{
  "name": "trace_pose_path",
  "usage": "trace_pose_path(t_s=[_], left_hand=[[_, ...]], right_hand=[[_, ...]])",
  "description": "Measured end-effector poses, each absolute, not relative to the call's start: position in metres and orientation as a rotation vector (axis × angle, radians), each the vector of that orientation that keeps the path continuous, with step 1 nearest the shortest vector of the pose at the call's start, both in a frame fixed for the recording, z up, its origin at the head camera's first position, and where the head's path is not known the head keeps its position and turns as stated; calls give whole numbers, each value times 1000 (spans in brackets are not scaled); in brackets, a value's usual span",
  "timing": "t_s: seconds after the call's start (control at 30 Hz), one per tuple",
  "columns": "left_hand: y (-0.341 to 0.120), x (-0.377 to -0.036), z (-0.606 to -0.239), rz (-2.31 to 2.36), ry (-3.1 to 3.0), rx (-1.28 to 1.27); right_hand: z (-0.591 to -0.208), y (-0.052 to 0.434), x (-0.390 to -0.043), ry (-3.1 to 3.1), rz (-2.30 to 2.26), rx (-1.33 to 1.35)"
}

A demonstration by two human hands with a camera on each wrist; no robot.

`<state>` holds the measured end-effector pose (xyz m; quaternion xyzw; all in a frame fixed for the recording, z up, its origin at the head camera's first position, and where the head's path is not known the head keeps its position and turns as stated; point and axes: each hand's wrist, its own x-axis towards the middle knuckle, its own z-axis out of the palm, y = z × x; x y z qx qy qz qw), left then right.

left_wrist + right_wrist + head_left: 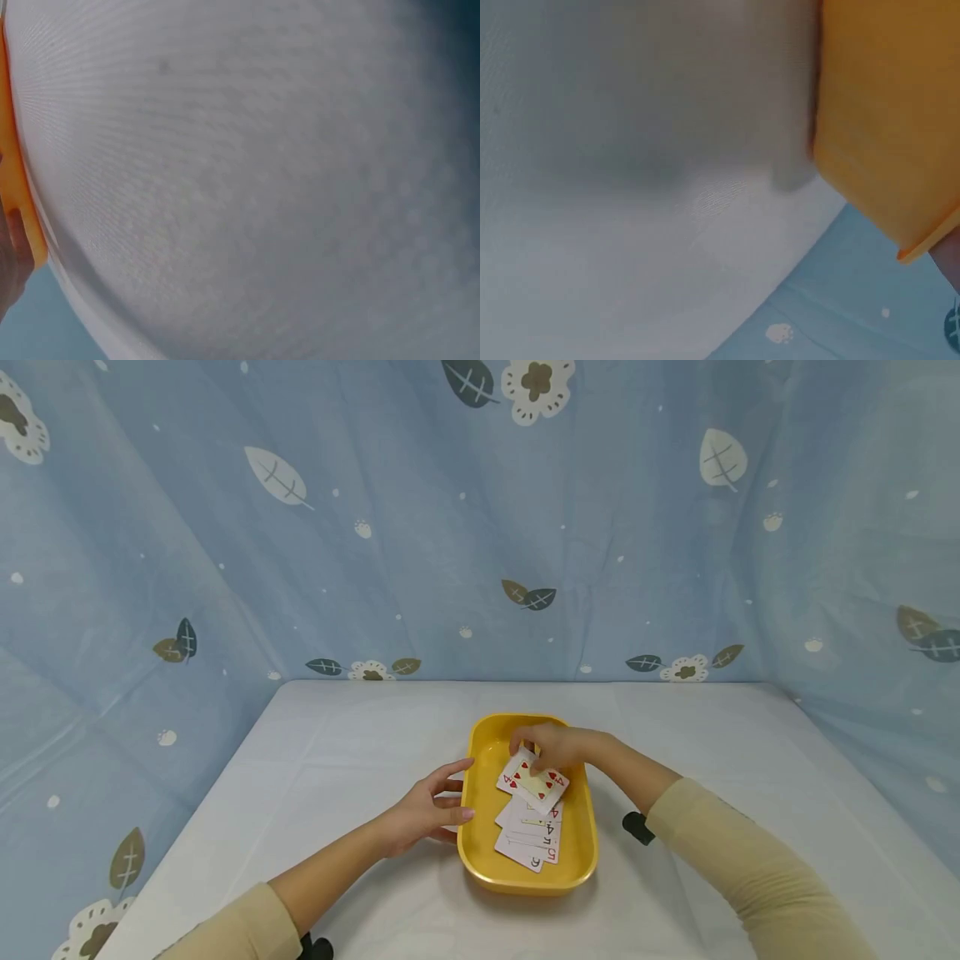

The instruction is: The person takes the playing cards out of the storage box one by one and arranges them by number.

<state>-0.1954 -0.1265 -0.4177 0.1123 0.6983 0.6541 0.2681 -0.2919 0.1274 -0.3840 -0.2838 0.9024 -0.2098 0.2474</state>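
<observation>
A yellow tray (476, 847) sits mid-table and holds several playing cards (531, 831) face up. My right hand (551, 747) reaches over the tray's far half and pinches a red four card (534, 782) by its top edge, just above the pile. My left hand (431, 810) rests against the tray's left outer wall, fingers fairly straight, thumb raised. In the left wrist view only the tray edge (19, 187) and white cloth show. The right wrist view shows the tray's outer wall (885, 120) close up.
The table is covered with a white cloth (337, 752) and backed by a blue leaf-print curtain (480, 527). A small black object (636, 827) lies right of the tray under my right forearm; another (315, 947) sits at the front edge.
</observation>
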Motion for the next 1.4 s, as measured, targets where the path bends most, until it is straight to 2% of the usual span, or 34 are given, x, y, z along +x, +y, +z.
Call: trace_pose_path(t_s=[0.47, 0.7, 0.93, 1.4], left_hand=[[-127, -196, -423, 1792, 1830, 345], [-128, -197, -423, 1787, 1850, 334], [-129, -197, -420, 1766, 1864, 347], [-129, -197, -421, 1760, 1872, 358]], right_hand=[[-387, 141, -288, 2409, -1047, -813], [-383, 144, -281, 2432, -1159, -865], [-381, 150, -276, 2429, -1249, -768], [-375, 169, -275, 2353, -1385, -741]])
